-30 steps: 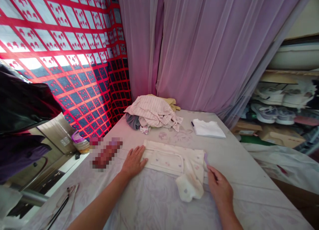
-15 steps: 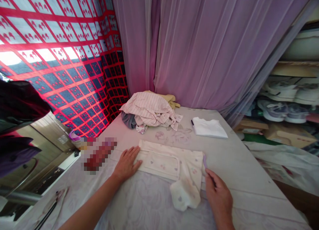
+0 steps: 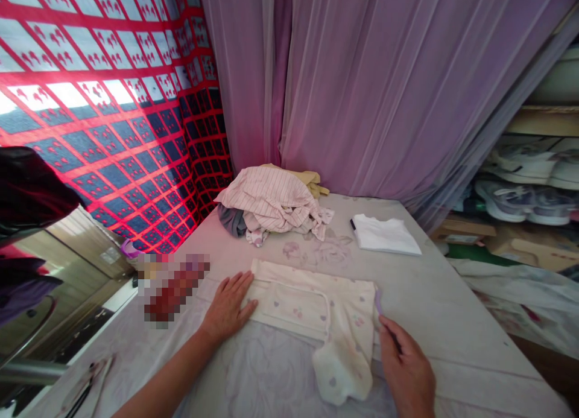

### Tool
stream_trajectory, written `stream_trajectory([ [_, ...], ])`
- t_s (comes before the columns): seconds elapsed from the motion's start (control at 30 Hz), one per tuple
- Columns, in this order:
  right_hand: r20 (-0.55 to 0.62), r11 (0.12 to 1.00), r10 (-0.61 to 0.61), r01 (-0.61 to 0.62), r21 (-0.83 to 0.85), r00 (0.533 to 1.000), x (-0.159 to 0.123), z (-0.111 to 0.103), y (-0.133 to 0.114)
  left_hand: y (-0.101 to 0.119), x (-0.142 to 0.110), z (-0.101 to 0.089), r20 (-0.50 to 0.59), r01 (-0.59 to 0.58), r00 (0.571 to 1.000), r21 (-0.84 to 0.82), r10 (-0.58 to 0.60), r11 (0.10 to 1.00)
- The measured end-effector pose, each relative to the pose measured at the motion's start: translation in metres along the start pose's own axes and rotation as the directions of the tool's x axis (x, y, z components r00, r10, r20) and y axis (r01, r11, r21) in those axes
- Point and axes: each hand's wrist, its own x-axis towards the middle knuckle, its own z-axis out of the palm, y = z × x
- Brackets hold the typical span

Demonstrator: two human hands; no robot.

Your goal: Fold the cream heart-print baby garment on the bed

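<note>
A cream garment (image 3: 294, 306) with small heart and cherry prints lies folded into a long strip on the bed. Its right end has a loose, puffed part (image 3: 344, 376) hanging toward me. My left hand (image 3: 229, 306) rests flat on the garment's left end, fingers stretched out. At the right end, my right hand (image 3: 407, 361) is closed, thumb and fingers pinching a thin purple strip (image 3: 378, 298) along the garment's edge. Something dark shows between those fingers; I cannot tell what it is.
A heap of clothes with a pink striped piece (image 3: 271, 195) sits at the back. A folded white shirt (image 3: 386, 236) lies back right. A blurred-out red object (image 3: 174, 291) is at the left. Purple curtains (image 3: 362, 92) hang behind; shoes (image 3: 527, 201) stand on shelves at the right.
The view has shifted slightly, so the garment and my right hand sit a little lower and further right. My left hand stays flat and my right hand still pinches the edge.
</note>
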Motion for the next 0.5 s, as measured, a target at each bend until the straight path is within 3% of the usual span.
stream_trajectory([
  [0.5, 0.02, 1.0, -0.014, 0.014, -0.004, 1.0, 0.0023, -0.001, -0.0015, -0.0007, 0.0004, 0.0016, -0.031, -0.01, 0.999, 0.006, 0.011, 1.0],
])
